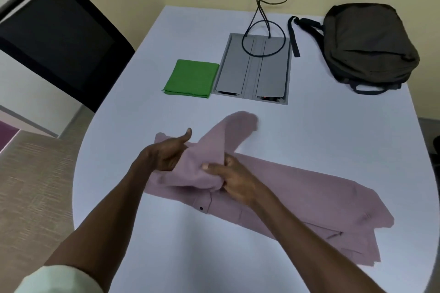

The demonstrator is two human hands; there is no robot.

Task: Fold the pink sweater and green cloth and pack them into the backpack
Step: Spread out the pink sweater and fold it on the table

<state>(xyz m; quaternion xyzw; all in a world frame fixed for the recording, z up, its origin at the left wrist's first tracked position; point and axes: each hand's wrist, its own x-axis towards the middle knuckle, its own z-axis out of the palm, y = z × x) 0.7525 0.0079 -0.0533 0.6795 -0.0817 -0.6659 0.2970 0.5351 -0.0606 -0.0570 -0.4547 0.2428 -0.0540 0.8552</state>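
Observation:
The pink sweater (pixel 297 200) lies stretched across the near part of the white table (pixel 309 131), its left part lifted and bunched. My left hand (pixel 166 152) holds that bunched fabric from the left, thumb raised. My right hand (pixel 233 178) pinches the same raised fold from the right. A sleeve (pixel 238 126) of the sweater trails away toward the table's middle. The green cloth (pixel 191 78) sits folded into a flat square farther back, left of centre. The dark olive backpack (pixel 366 43) lies at the far right, closed as far as I can see.
A grey cable hatch (pixel 252 69) is set into the table between the green cloth and the backpack, with black cables (pixel 259 14) running up to wall sockets. A black chair (pixel 57 38) stands at the table's left side.

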